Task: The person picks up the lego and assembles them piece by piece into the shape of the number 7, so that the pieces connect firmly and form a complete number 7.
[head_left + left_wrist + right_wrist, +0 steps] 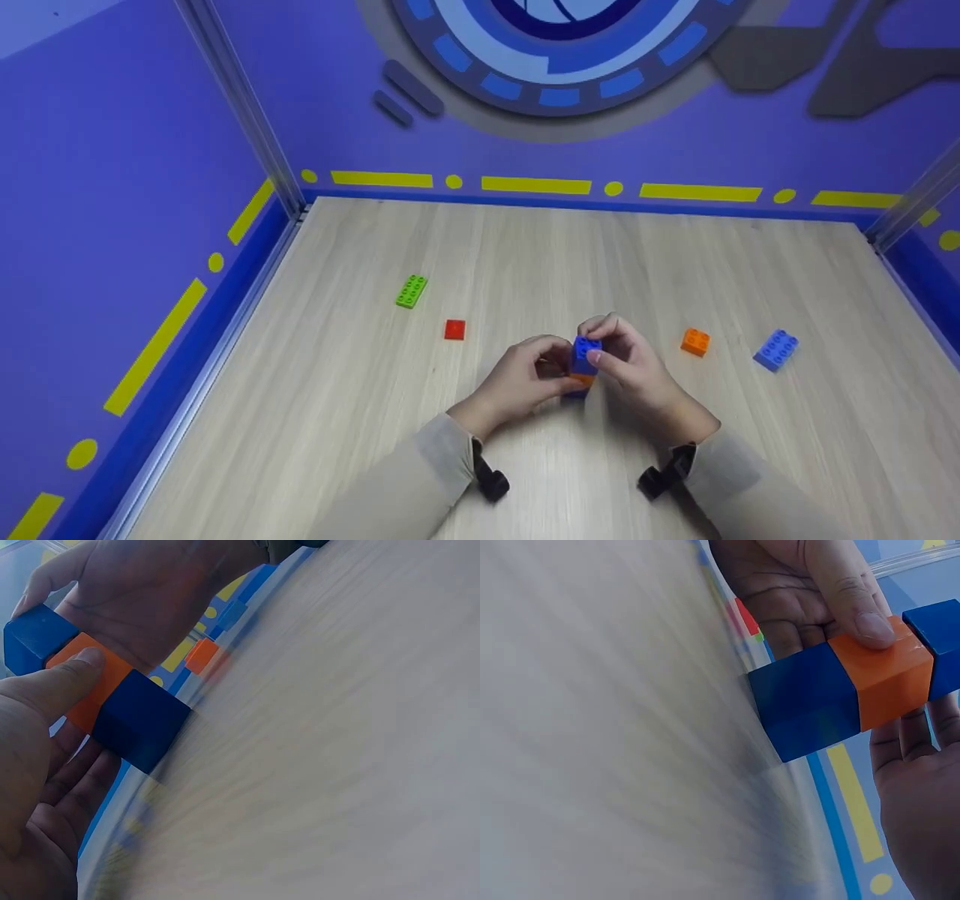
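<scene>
Between the hands on the table stands an upright stack of building bricks: a dark blue brick (806, 701) at the bottom, an orange brick (889, 679) in the middle and a blue brick (582, 365) with studs on top. My left hand (517, 379) grips the stack from the left, its thumb lying on the orange brick. From the other side my right hand (637, 371) pinches the top blue brick between thumb and fingers. A thin dark seam runs between the top brick and the orange one in the right wrist view; I cannot tell whether they are fully joined.
On the wooden table (360, 360), a green brick (412, 291) and a small red brick (454, 330) lie to the left. To the right are an orange brick (696, 342) and a longer blue brick (777, 350). Purple-blue panels (315, 105) wall the back and sides.
</scene>
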Motion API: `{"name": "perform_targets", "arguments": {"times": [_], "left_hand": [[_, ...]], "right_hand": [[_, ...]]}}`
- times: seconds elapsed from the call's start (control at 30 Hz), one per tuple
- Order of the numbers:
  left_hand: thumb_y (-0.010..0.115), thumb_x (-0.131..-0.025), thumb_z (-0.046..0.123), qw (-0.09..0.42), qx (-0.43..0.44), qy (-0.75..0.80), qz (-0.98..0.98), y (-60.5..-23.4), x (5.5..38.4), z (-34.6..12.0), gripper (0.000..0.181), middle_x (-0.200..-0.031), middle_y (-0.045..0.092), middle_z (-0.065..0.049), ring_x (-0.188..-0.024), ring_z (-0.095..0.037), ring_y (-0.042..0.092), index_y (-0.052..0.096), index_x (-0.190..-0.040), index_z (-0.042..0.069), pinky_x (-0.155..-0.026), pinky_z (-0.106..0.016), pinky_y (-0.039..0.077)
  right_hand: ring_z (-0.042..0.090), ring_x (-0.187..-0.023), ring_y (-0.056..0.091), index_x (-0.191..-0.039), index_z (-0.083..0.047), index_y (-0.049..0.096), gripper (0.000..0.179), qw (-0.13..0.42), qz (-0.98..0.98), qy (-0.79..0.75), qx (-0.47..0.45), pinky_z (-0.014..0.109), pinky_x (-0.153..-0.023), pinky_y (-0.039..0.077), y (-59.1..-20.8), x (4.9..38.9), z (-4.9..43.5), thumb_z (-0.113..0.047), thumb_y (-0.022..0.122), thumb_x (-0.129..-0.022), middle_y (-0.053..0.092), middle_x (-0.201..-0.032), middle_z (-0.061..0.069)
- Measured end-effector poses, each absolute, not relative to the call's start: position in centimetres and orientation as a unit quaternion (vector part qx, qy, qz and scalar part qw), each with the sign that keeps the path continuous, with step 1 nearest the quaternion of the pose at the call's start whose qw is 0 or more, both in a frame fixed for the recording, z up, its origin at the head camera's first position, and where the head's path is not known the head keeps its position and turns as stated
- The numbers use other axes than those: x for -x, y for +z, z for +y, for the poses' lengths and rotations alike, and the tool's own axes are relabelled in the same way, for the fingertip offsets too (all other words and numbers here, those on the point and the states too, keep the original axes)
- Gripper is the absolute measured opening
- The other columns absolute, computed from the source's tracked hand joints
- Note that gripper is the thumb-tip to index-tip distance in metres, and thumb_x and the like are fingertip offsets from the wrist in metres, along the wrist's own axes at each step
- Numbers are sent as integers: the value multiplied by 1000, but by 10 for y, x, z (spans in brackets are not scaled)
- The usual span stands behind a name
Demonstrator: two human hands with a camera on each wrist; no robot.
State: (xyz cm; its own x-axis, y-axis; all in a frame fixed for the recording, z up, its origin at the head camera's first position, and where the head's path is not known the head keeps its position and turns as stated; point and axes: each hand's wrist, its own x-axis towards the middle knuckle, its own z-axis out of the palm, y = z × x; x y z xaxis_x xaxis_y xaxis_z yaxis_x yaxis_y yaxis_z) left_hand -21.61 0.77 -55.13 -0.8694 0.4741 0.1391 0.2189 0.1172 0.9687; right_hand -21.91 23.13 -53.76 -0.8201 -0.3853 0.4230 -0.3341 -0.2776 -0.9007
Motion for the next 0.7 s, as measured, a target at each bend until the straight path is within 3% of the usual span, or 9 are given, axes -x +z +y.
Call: {"name": "perform_targets", "arguments": {"times": [0.1, 0.2, 0.43, 0.7], "left_hand": [[90, -99, 16, 100, -236, 621, 741, -552, 216, 8, 36, -129, 79, -6, -114, -7, 76, 77, -132, 11, -108, -33, 64], [90, -98, 15, 98, -237, 621, 741, -552, 216, 8, 37, -130, 79, -5, -113, -7, 76, 77, -132, 11, -107, -31, 64], [90, -99, 19, 93, -240, 615, 745, -552, 216, 7, 36, -129, 79, -4, -115, -5, 76, 76, -132, 11, -105, -24, 63], [90, -99, 20, 97, -237, 618, 743, -553, 216, 7, 35, -127, 79, -3, -114, -6, 76, 76, -130, 13, -107, -29, 64]], "right_hand": [[12, -120, 60, -114, 16, 48, 15, 22, 604, -734, 310, 20, -101, 57, -538, 220, 233, 20, 54, -100, 65, -128, -2], [12, -121, 60, -115, 23, 40, 20, 28, 610, -725, 319, 20, -102, 57, -537, 220, 234, 19, 54, -102, 63, -130, -1], [11, -120, 60, -115, 21, 41, 19, 25, 643, -697, 316, 21, -103, 57, -535, 221, 237, 16, 55, -103, 64, -129, -4], [12, -120, 59, -116, 21, 40, 18, 35, 640, -691, 333, 20, -102, 56, -532, 218, 236, 18, 53, -104, 61, -129, -2]]}}
